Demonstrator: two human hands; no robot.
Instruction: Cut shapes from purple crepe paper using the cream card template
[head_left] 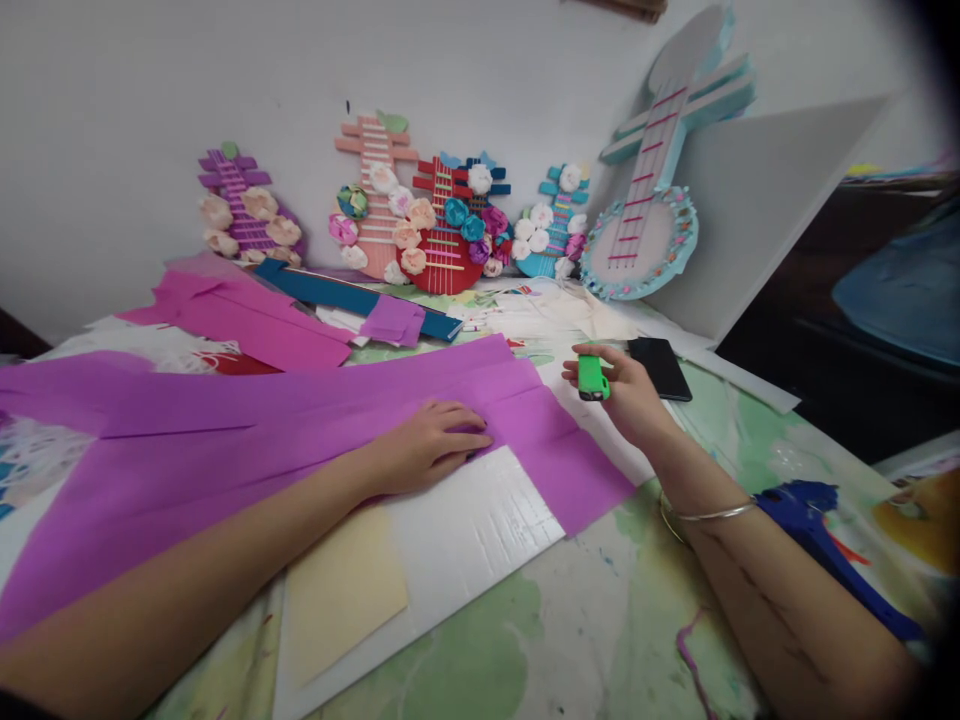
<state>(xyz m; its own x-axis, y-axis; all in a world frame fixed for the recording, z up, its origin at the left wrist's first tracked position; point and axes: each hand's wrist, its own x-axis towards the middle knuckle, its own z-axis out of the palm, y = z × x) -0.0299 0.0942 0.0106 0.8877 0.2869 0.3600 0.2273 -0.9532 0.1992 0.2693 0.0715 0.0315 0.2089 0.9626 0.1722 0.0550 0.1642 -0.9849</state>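
Note:
My left hand [431,445] lies flat with its fingers stretched out, pressing on a wide sheet of purple crepe paper [300,400]. Beneath its wrist and palm is the edge of a shiny white board [472,540], which overlaps the paper. A yellowish rectangular piece [349,590] rests on that board. Raised over the paper's right end, my right hand [626,385] is closed around a green plastic tool [592,375] that looks like a box cutter seen end-on. Its dark tip points toward me, and no blade can be made out.
Decorated lute-shaped crafts with paper flowers [450,230] lean along the wall, beside a larger pale blue one [641,230]. Pink paper [255,320] and a dark blue strip [337,295] lie behind. A black phone-like slab [664,368] and a blue glue gun [810,530] are at right.

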